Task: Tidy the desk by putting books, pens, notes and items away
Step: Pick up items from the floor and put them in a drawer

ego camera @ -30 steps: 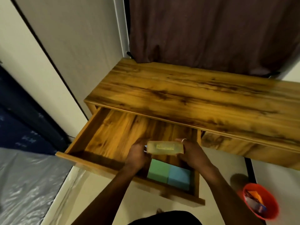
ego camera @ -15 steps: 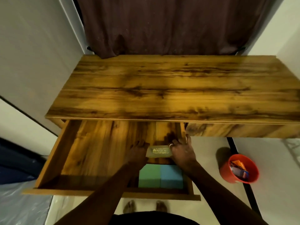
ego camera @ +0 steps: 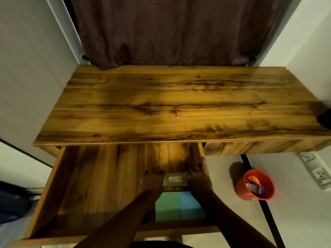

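Note:
A wooden desk [ego camera: 179, 104] has its left drawer [ego camera: 100, 185] pulled out. Low inside the drawer, at its right side, both hands hold a small clear box with a printed label [ego camera: 175, 179]. My left hand [ego camera: 152, 181] grips its left end and my right hand [ego camera: 198, 178] grips its right end, close against the drawer's right wall. Just in front of the box lie a green pad [ego camera: 167, 205] and a blue pad [ego camera: 190, 204] side by side on the drawer floor.
An orange bucket [ego camera: 255, 185] with packets in it stands on the floor to the right of the drawer. A dark curtain [ego camera: 170, 29] hangs behind the desk. Wall sockets [ego camera: 318, 173] are at the right. A dark object [ego camera: 325, 119] shows at the desk's right edge.
The view has swung right and downward over the desk. Both hands have lowered the small box deeper into the drawer, toward its floor behind the coloured pads.

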